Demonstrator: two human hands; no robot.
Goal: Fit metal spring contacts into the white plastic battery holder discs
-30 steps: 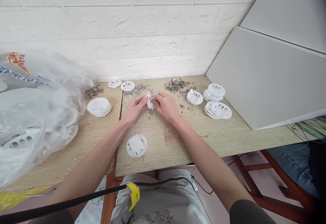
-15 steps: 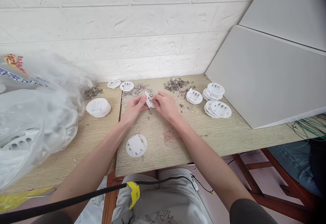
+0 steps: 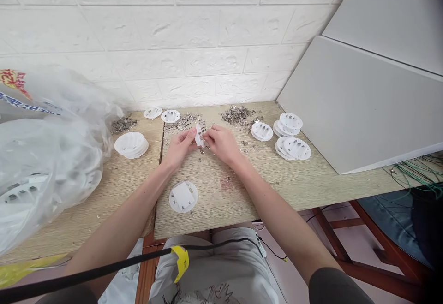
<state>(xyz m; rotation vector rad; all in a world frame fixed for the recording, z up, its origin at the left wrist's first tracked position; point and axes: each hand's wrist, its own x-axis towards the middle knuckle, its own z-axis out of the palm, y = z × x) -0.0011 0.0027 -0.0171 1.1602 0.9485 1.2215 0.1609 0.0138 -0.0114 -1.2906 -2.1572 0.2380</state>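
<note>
My left hand (image 3: pixel 180 146) and my right hand (image 3: pixel 221 143) meet over the middle of the wooden table (image 3: pixel 311 179). Between their fingertips they pinch a small white plastic disc (image 3: pixel 198 135), held on edge. Under the hands lie scattered small metal bits (image 3: pixel 204 149). A single white round battery-holder disc (image 3: pixel 183 196) lies flat on the table nearer to me, between my forearms.
Stacks of white discs (image 3: pixel 290 137) sit at the right beside a grey panel (image 3: pixel 360 105). A stack of white lids (image 3: pixel 131 145) and a big clear bag of parts (image 3: pixel 44 156) lie left. Heaps of metal pieces (image 3: pixel 238 114) and two discs (image 3: pixel 162 114) line the wall.
Both hands stay together on the small white disc, turning it slightly. The view has drifted a little; nothing else on the table has moved.
</note>
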